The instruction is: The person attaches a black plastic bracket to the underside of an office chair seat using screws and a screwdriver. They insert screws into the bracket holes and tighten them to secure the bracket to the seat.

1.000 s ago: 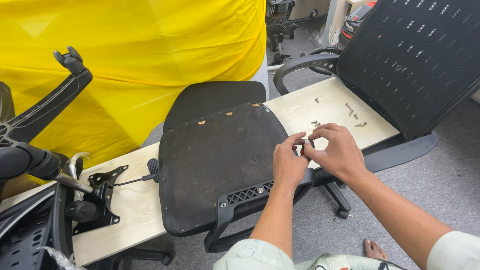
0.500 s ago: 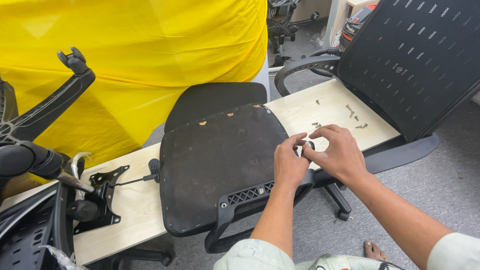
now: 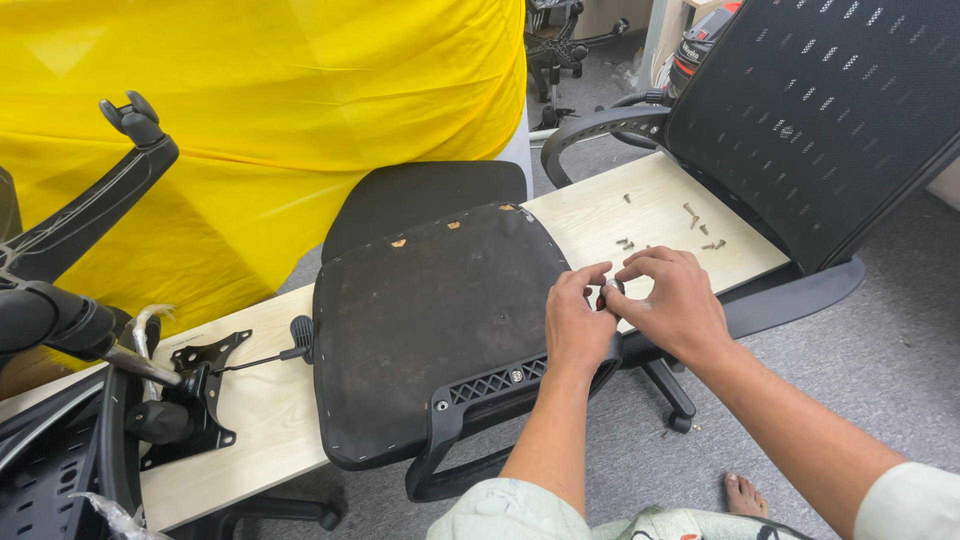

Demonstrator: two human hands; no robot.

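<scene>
At the four o'clock edge of the upturned black fabric-covered chair seat (image 3: 440, 320), on the pale wooden surface (image 3: 260, 420), the left hand (image 3: 578, 325) and right hand (image 3: 672, 300) meet, fingers (image 3: 600, 272) pinching a small dark fastener (image 3: 611, 291); loose metal screws (image 3: 690, 225) lie at one o'clock, near the black mesh chair back (image 3: 830, 110)

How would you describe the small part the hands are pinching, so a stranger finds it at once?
Start at the upturned black seat on the pale board. At its right edge, both hands meet around a small dark part. Unlike the loose screws beyond, it is held.
</scene>
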